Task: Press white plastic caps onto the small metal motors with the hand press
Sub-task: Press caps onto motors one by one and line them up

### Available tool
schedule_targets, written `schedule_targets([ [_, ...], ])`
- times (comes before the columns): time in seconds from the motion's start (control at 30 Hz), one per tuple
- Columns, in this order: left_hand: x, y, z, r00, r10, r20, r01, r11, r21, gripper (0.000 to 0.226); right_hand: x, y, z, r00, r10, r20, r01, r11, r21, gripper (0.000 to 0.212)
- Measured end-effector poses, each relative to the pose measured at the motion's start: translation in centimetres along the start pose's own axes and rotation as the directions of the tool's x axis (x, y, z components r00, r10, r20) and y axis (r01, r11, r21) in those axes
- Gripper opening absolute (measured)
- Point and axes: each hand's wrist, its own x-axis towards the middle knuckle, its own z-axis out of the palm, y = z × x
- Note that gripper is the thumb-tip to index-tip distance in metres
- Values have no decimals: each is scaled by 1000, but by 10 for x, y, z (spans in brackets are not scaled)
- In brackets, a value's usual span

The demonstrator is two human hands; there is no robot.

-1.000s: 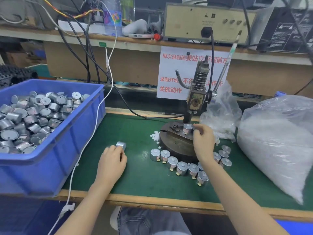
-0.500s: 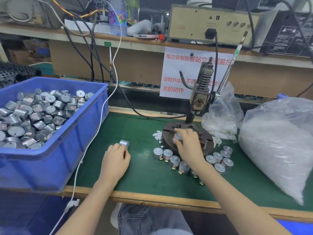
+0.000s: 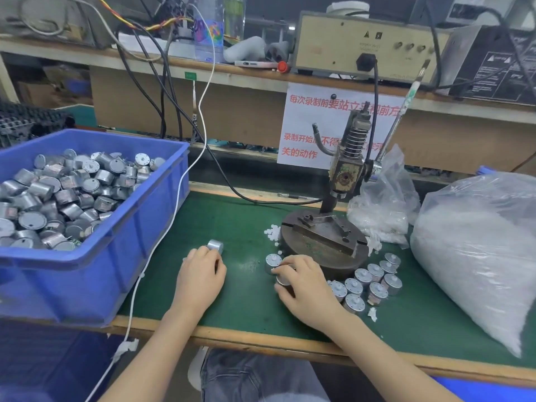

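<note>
**Pressed motor going down, next one waiting**

Grips a small motor [image 3: 282,279] in the right hand [image 3: 304,285], fingers curled round it, low over the green worktop [image 3: 246,303] just in front of the press base [image 3: 322,242]. Seems to be setting it beside another motor [image 3: 272,261] at the left end of the row of capped motors [image 3: 374,274] curving round that base. Probably done to keep finished pieces together and clear of the fixture. No telling of a cap on this one, hidden under the fingers.

Pinches a second motor [image 3: 215,246] at the fingertips of the left hand [image 3: 203,271], down on the worktop between the blue bin [image 3: 116,256] and the press [image 3: 346,175]. Likely held there to go straight onto the empty fixture after freeing the right hand.

Keeps supplies within reach on both sides: bin of bare motors to the left, a few loose white caps [image 3: 272,232] against the edge of the base, a big bag [image 3: 478,256] of white pieces, presumably more caps, to the right. Leaves the lever [image 3: 397,126] raised and untouched, well apart from both hands.
</note>
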Motion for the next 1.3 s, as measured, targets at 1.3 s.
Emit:
schedule_targets([
  [1.3,3,-7,3,996,-47,-73,35,986,-164,11,110,22,15,957,179,229,-43,866,-498,29],
])
